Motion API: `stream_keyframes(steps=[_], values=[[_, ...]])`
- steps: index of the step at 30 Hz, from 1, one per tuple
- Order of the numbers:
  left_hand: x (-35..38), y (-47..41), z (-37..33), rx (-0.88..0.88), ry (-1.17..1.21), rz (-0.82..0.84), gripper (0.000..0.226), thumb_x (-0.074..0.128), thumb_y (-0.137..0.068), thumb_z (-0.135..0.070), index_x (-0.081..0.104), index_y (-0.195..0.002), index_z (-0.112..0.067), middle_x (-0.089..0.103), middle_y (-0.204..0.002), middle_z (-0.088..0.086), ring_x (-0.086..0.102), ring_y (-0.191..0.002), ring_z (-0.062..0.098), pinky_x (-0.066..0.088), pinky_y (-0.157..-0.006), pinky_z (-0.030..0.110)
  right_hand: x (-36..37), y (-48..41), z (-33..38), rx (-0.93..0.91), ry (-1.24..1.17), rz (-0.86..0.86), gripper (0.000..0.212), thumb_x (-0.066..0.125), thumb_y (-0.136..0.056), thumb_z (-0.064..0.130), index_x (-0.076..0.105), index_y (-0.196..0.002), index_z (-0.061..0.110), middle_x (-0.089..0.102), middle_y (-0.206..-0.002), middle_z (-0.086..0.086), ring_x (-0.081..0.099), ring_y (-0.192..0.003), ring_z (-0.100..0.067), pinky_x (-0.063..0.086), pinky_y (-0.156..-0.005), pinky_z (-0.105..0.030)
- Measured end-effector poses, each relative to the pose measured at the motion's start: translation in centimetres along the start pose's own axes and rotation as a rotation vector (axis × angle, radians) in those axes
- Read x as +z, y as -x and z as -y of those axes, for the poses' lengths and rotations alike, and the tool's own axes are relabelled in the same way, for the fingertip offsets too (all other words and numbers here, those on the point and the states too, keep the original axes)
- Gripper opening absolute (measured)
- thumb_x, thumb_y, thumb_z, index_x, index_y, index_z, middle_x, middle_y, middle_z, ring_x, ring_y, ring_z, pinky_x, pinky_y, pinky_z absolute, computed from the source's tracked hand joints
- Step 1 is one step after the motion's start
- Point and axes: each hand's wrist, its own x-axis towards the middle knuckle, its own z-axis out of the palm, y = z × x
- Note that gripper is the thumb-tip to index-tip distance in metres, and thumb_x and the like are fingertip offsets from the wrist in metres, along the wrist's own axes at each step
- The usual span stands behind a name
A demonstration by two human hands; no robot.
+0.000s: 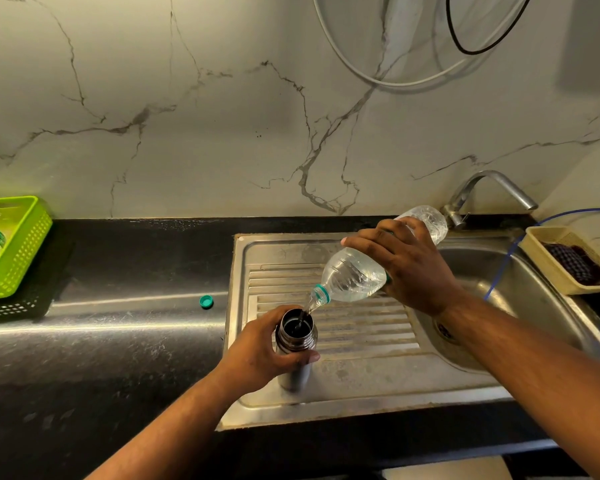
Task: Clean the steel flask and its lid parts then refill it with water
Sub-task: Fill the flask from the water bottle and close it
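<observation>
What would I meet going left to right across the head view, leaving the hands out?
green basket → teal cap → flask → bottle → tap → beige tray

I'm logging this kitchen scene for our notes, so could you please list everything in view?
countertop: 1, black, along the marble wall
sink: 1, steel, set in the countertop
tap: 1, steel, behind the basin
steel flask: 1, silver, upright and uncapped on the drainboard
plastic bottle: 1, clear, tilted, pouring water into the flask
bottle cap: 1, teal, on the countertop left of the sink
basket: 1, green, far left
tray: 1, beige, right of the basin, holding a dark cloth
hose: 1, blue, over the basin's right side
left hand: 1, grips the flask
right hand: 1, holds the bottle
</observation>
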Motion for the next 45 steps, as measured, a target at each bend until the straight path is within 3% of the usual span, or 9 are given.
stream_keyframes(steps=[15, 26, 40, 45], values=[[0.18, 0.02, 0.29, 0.0, 0.001, -0.007, 0.065, 0.086, -0.07, -0.052, 0.054, -0.126, -0.046, 0.062, -0.121, -0.033, 0.056, -0.118, -0.008, 0.045, -0.094, 0.007, -0.23, 0.03, 0.02, 0.012, -0.001, -0.002, 0.101, 0.096, -0.061, 0.033, 0.042, -0.146, 0.026, 0.058, -0.138, -0.001, 0.05, -0.121, -0.03, 0.039, -0.102, -0.056], [0.15, 0.11, 0.43, 0.014, 0.007, -0.007, 0.068, 0.087, -0.07, -0.052, 0.056, -0.13, -0.04, 0.064, -0.121, -0.028, 0.058, -0.119, -0.003, 0.048, -0.1, 0.019, -0.42, -0.02, -0.14, 0.013, 0.018, -0.002, 0.1, 0.094, -0.063, 0.035, 0.041, -0.147, 0.027, 0.059, -0.138, 0.0, 0.052, -0.121, -0.031, 0.038, -0.101, -0.054], [0.16, -0.05, 0.46, 0.015, -0.013, -0.01, 0.067, 0.087, -0.07, -0.052, 0.055, -0.128, -0.045, 0.064, -0.121, -0.03, 0.058, -0.118, -0.004, 0.046, -0.099, 0.016, -0.7, -0.08, -0.29, 0.007, 0.019, -0.014, 0.097, 0.093, -0.065, 0.035, 0.042, -0.147, 0.027, 0.059, -0.137, 0.0, 0.052, -0.12, -0.031, 0.038, -0.101, -0.054], [0.19, -0.03, 0.57, 0.004, -0.015, -0.008, 0.067, 0.088, -0.07, -0.05, 0.054, -0.128, -0.046, 0.063, -0.122, -0.031, 0.057, -0.119, -0.005, 0.048, -0.102, 0.021, -0.7, -0.03, -0.23, 0.011, 0.017, -0.011, 0.099, 0.094, -0.064, 0.035, 0.041, -0.147, 0.027, 0.059, -0.137, 0.0, 0.051, -0.121, -0.031, 0.039, -0.101, -0.055]])
